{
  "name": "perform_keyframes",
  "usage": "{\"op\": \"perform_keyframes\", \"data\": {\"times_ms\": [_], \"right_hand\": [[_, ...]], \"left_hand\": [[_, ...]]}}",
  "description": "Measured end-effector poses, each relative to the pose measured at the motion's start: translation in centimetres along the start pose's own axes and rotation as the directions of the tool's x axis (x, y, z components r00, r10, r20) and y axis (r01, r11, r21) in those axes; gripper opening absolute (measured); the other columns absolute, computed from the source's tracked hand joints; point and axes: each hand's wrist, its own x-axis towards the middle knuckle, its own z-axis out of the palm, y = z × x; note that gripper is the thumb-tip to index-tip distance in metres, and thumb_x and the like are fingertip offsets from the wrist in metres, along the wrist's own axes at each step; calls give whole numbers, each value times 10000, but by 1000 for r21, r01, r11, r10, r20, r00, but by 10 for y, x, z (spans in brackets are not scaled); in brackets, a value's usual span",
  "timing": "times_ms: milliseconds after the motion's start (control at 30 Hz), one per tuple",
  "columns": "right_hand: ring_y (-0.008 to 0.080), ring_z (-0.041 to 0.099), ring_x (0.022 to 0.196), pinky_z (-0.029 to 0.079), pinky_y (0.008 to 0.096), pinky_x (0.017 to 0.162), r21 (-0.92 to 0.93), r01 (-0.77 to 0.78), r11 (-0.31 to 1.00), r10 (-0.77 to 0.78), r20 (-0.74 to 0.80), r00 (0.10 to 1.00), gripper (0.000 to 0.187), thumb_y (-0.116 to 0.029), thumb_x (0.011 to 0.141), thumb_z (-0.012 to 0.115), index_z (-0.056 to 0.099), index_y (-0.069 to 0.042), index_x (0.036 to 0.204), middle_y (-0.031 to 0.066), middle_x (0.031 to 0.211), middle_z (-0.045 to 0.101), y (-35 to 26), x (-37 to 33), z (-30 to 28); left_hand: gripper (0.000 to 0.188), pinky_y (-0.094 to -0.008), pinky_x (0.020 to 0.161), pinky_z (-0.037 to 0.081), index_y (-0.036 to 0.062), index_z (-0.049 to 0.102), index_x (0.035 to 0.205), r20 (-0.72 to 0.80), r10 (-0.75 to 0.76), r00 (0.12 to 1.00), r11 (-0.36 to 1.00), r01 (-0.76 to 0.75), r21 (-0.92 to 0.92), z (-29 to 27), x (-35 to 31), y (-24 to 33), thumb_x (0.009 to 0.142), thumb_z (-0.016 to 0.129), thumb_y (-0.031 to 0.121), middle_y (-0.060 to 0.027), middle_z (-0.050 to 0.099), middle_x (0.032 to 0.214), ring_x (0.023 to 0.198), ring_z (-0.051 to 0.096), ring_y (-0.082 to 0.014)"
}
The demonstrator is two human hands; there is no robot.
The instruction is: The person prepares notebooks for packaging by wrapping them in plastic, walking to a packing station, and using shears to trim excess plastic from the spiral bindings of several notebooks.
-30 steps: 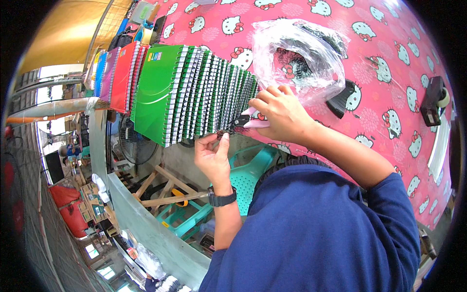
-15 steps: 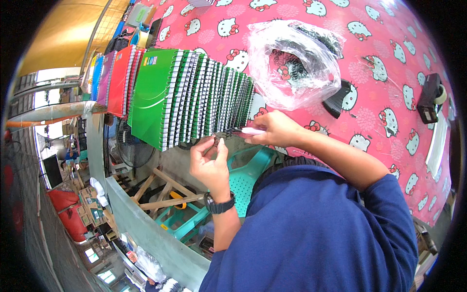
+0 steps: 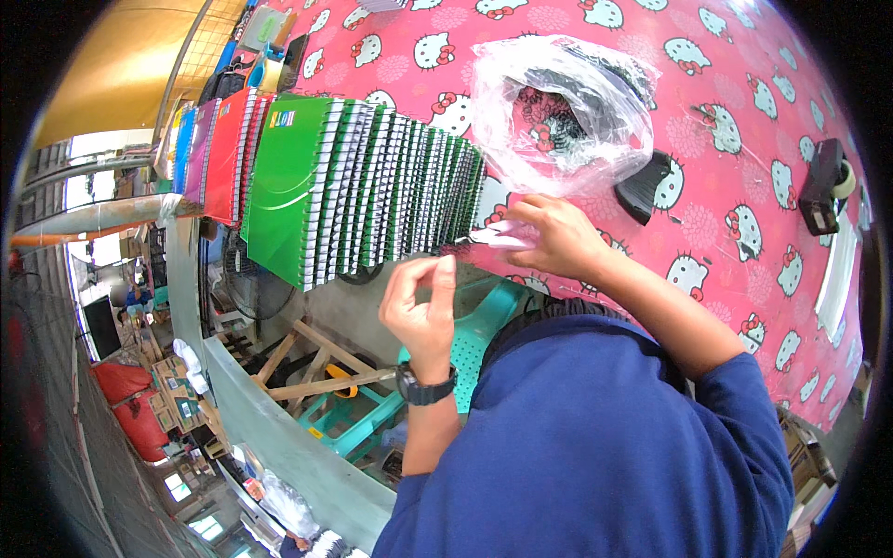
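Observation:
A long row of green spiral notebooks (image 3: pixel 288 191) stands along the left part of the table, their wire coils facing right. My right hand (image 3: pixel 558 237) grips a pair of pliers (image 3: pixel 502 236) with pale pink handles, which look spread apart. Their dark jaws are beside the coils at the near end of the row. Just below that end, my left hand (image 3: pixel 420 302) is closed in a pinch, thumb against fingers. Whatever it may hold is too small to make out.
Red notebooks (image 3: pixel 231 158) and purple and blue ones continue the row at left. On the pink patterned tablecloth (image 3: pixel 688 270) sit a clear plastic bag (image 3: pixel 502 139) with black coils, a curved black piece (image 3: pixel 644 189) and a tape dispenser (image 3: pixel 820 189). A turquoise chair (image 3: pixel 474 325) stands below the edge.
My left hand has moved right and slightly down, away from the coils, its fingers drawn together. My right hand has shifted slightly up and right, and the pliers' handles have spread.

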Motion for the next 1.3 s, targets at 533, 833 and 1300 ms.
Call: {"op": "perform_keyframes", "data": {"times_ms": [533, 833, 1300], "right_hand": [[252, 523, 903, 382, 392, 842, -247, 208, 946, -239, -102, 966, 451, -293, 639, 725, 585, -78, 1009, 69, 903, 567, -21, 23, 0], [284, 588, 784, 464, 405, 687, -220, 163, 962, -153, 60, 986, 322, -280, 645, 709, 596, -58, 848, 94, 778, 594, -22, 29, 3], [280, 545, 931, 402, 426, 841, -303, 166, 938, -181, -22, 983, 436, -446, 726, 661, 589, -57, 910, 106, 885, 584, -20, 19, 17]], "left_hand": [[259, -260, 678, 518, -58, 591, 979, -157, -241, 958, 961, 213, -175, 14, -15, -44, 783, 710, 64, -90, 610, 917, 798, 587, -136], [197, -266, 682, 542, -67, 590, 952, -159, -201, 966, 970, 174, -171, 12, -14, -45, 794, 675, 14, -117, 622, 925, 791, 618, -157], [225, -283, 761, 543, -44, 530, 952, -93, -215, 972, 893, 157, -421, 8, -14, -62, 772, 664, -62, -149, 604, 969, 878, 602, -167]]}}
